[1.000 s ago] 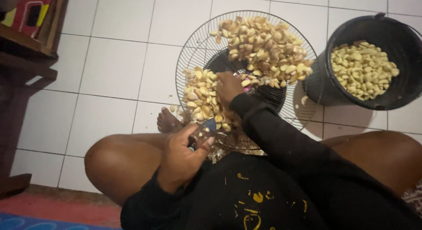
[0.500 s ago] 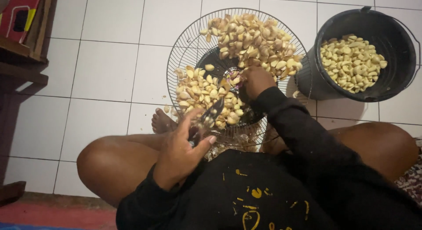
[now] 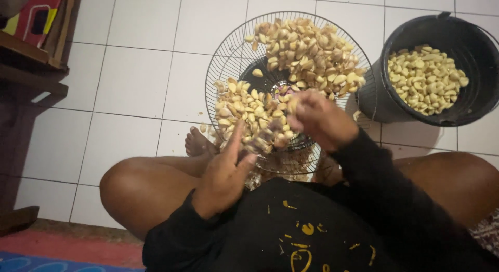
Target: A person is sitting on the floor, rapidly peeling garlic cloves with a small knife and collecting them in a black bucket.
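Black long-sleeve top, bare legs

Person wears black long-sleeved top, yellow print marks scattered on chest. Sleeves reach both wrists, loose folds along right sleeve. Left hand and right hand bare, no gloves, no rings or watch visible. Knees and one foot bare. Patterned fabric edge shows at lower right.

head cam | worn on head | looks steeply down | close over lap and floor
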